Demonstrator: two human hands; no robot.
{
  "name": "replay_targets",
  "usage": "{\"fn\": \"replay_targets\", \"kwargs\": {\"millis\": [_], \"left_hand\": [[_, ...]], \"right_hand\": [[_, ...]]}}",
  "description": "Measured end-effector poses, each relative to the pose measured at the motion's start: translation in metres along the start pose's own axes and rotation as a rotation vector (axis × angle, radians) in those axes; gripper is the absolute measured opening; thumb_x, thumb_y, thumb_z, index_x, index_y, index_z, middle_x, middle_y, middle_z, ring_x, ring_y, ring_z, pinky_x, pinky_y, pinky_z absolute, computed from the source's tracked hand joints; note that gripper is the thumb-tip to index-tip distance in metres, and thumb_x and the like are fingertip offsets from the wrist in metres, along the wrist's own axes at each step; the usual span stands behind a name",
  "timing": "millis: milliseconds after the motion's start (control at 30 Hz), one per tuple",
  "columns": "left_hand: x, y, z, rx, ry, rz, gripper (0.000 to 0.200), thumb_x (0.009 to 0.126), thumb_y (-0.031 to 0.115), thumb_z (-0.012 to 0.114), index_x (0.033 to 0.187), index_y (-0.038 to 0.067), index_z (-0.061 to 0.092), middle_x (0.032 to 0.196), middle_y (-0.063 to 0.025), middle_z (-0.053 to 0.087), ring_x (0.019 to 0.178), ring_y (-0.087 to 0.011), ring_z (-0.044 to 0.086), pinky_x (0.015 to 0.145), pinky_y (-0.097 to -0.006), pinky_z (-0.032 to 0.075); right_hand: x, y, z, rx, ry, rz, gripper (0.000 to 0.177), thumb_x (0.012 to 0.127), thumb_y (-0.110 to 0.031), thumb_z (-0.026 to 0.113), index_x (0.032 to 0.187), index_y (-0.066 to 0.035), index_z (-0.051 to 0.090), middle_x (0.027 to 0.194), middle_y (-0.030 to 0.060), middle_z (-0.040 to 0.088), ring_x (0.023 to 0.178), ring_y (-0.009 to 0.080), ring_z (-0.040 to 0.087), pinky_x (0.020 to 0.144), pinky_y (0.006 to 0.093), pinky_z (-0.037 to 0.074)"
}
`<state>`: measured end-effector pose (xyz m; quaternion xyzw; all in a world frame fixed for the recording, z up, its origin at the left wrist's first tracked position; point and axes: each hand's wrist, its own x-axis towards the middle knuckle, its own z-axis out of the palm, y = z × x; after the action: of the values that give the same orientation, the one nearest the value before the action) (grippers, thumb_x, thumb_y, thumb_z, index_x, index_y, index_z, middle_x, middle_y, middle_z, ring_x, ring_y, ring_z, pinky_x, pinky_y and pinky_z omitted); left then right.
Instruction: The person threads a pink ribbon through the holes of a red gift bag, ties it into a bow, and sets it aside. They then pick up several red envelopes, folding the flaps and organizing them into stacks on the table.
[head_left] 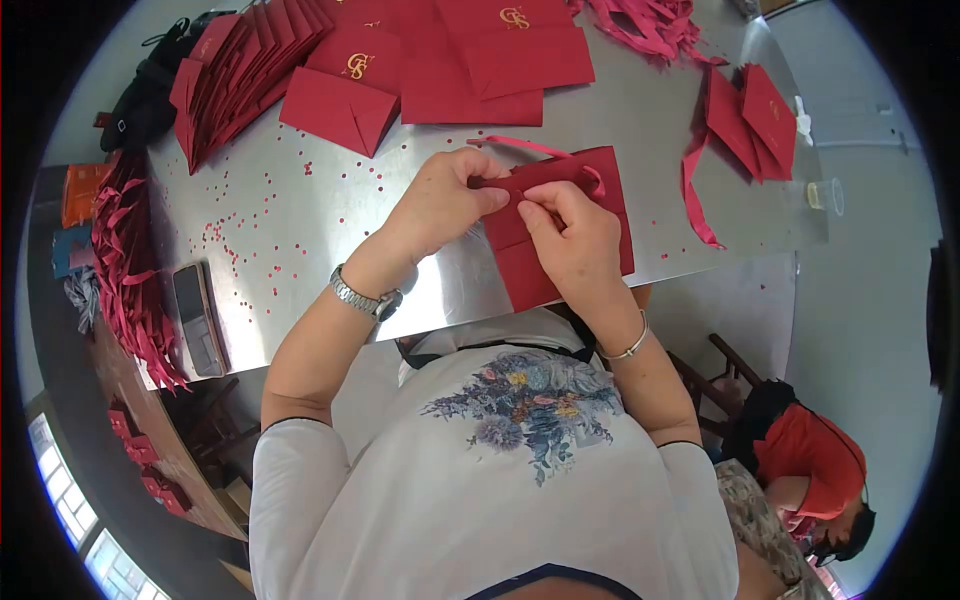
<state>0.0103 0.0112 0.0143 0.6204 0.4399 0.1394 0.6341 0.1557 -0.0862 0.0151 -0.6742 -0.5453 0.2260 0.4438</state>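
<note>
A red paper bag (pixel 520 270) lies near the table's front edge, under both hands. My left hand (pixel 445 200), with a metal watch at the wrist, pinches at the bag's upper left part. Close beside it, my right hand (pixel 575 235) has thumb and forefinger pressed together on the bag. What sits between the fingertips of each hand is too small to make out. A pink-red ribbon (pixel 530 147) runs along the bag's top edge and loops behind my right hand.
Red bags with gold print (pixel 345 90) cover the table's far side. More bags (pixel 750 125) stand at the right. Ribbons (pixel 130 270) hang at the left edge beside a phone (pixel 200 318). Small red dots dot the metal table (pixel 340 260). A person in red (pixel 810 460) is at lower right.
</note>
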Motion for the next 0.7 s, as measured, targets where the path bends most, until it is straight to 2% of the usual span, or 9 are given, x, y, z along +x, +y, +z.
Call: {"fn": "replay_targets", "kwargs": {"millis": [133, 200, 300, 367, 433, 500, 600, 633, 700], "left_hand": [[0.001, -0.008, 0.002, -0.093, 0.006, 0.073, 0.017, 0.079, 0.003, 0.066, 0.094, -0.004, 0.066, 0.086, -0.0063, 0.063, 0.079, -0.0124, 0.057, 0.072, -0.0263, 0.047], [-0.003, -0.002, 0.002, -0.066, 0.029, 0.068, 0.017, 0.079, 0.003, 0.066, 0.094, -0.004, 0.066, 0.087, -0.0068, 0.063, 0.079, -0.0130, 0.058, 0.073, -0.0266, 0.047], [-0.004, -0.005, 0.003, 0.001, 0.062, 0.105, 0.017, 0.078, 0.003, 0.066, 0.094, -0.004, 0.065, 0.086, -0.0085, 0.063, 0.079, -0.0155, 0.059, 0.073, -0.0276, 0.047], [-0.001, -0.010, 0.004, 0.036, 0.078, 0.150, 0.017, 0.078, 0.003, 0.066, 0.093, -0.004, 0.065, 0.085, -0.0098, 0.063, 0.079, -0.0173, 0.060, 0.073, -0.0284, 0.048], [0.000, -0.015, 0.006, 0.136, 0.115, 0.292, 0.017, 0.075, 0.002, 0.066, 0.091, -0.004, 0.065, 0.084, -0.0137, 0.062, 0.079, -0.0236, 0.061, 0.073, -0.0311, 0.048], [0.000, -0.017, 0.008, 0.164, 0.145, 0.322, 0.016, 0.075, 0.002, 0.066, 0.090, -0.004, 0.065, 0.085, -0.0154, 0.062, 0.080, -0.0266, 0.061, 0.074, -0.0329, 0.048], [0.002, -0.019, 0.011, 0.192, 0.187, 0.329, 0.014, 0.074, 0.001, 0.064, 0.087, -0.004, 0.064, 0.086, -0.0183, 0.062, 0.083, -0.0314, 0.061, 0.075, -0.0358, 0.049], [0.003, -0.019, 0.011, 0.192, 0.202, 0.307, 0.012, 0.074, 0.001, 0.064, 0.085, -0.004, 0.064, 0.088, -0.0195, 0.062, 0.084, -0.0330, 0.061, 0.075, -0.0369, 0.049], [0.002, -0.017, 0.011, 0.218, 0.210, 0.314, 0.012, 0.074, 0.001, 0.064, 0.085, -0.004, 0.064, 0.088, -0.0199, 0.062, 0.085, -0.0337, 0.061, 0.076, -0.0375, 0.048]], "right_hand": [[0.004, -0.003, 0.002, 0.005, -0.012, 0.045, 0.007, 0.079, -0.010, 0.066, 0.081, -0.003, 0.065, 0.075, 0.0132, 0.066, 0.064, 0.0281, 0.064, 0.058, 0.0343, 0.050], [0.007, -0.004, 0.002, -0.050, -0.033, 0.064, 0.010, 0.079, -0.007, 0.067, 0.085, 0.000, 0.067, 0.070, 0.0078, 0.067, 0.063, 0.0100, 0.062, 0.058, 0.0253, 0.048], [0.011, -0.003, 0.006, -0.107, -0.060, 0.125, 0.011, 0.077, -0.007, 0.066, 0.086, -0.001, 0.068, 0.070, 0.0082, 0.067, 0.062, 0.0095, 0.061, 0.058, 0.0249, 0.048], [0.014, -0.003, 0.006, -0.139, -0.079, 0.120, 0.011, 0.077, -0.008, 0.066, 0.085, -0.001, 0.067, 0.071, 0.0088, 0.067, 0.061, 0.0124, 0.062, 0.057, 0.0266, 0.048], [0.015, -0.002, 0.007, -0.169, -0.102, 0.118, 0.011, 0.076, -0.009, 0.066, 0.084, -0.002, 0.067, 0.071, 0.0093, 0.067, 0.061, 0.0154, 0.063, 0.057, 0.0283, 0.049], [0.016, -0.002, 0.010, -0.476, -0.080, -0.123, 0.008, 0.075, -0.009, 0.063, 0.076, -0.002, 0.062, 0.067, 0.0111, 0.063, 0.060, 0.0248, 0.063, 0.053, 0.0346, 0.049], [0.015, -0.008, 0.017, -0.620, -0.088, -0.247, 0.012, 0.075, -0.010, 0.061, 0.069, -0.003, 0.054, 0.062, 0.0122, 0.059, 0.060, 0.0308, 0.061, 0.051, 0.0400, 0.048], [0.015, -0.004, 0.021, -0.646, -0.063, -0.312, 0.016, 0.075, -0.009, 0.060, 0.065, -0.005, 0.049, 0.059, 0.0123, 0.055, 0.058, 0.0295, 0.060, 0.049, 0.0408, 0.047], [0.015, -0.006, 0.020, -0.643, -0.077, -0.265, 0.012, 0.075, -0.009, 0.060, 0.068, -0.004, 0.053, 0.060, 0.0126, 0.057, 0.058, 0.0288, 0.061, 0.050, 0.0393, 0.048]]}}
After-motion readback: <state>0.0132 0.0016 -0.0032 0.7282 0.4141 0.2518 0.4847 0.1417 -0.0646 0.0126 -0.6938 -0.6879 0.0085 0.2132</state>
